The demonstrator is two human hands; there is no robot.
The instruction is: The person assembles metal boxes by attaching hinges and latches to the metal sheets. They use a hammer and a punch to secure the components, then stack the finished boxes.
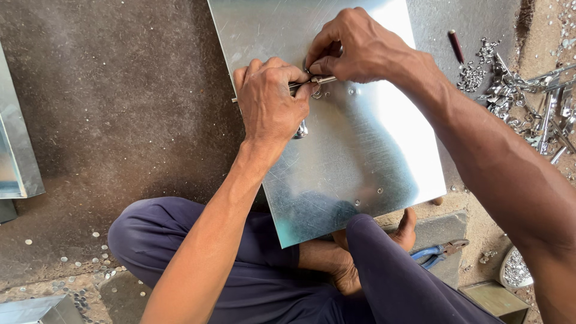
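galvanised sheet (360,150), one, under both hands.
left hand (270,99) fisted around one metal rod (309,83); right hand (354,45) pinching its tip.

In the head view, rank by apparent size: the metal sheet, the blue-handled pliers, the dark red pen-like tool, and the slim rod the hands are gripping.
1. metal sheet, by far the largest.
2. blue-handled pliers, partly hidden behind the leg.
3. slim rod, mostly covered by the left hand and right hand, so unsure.
4. dark red pen-like tool; close to the rod.
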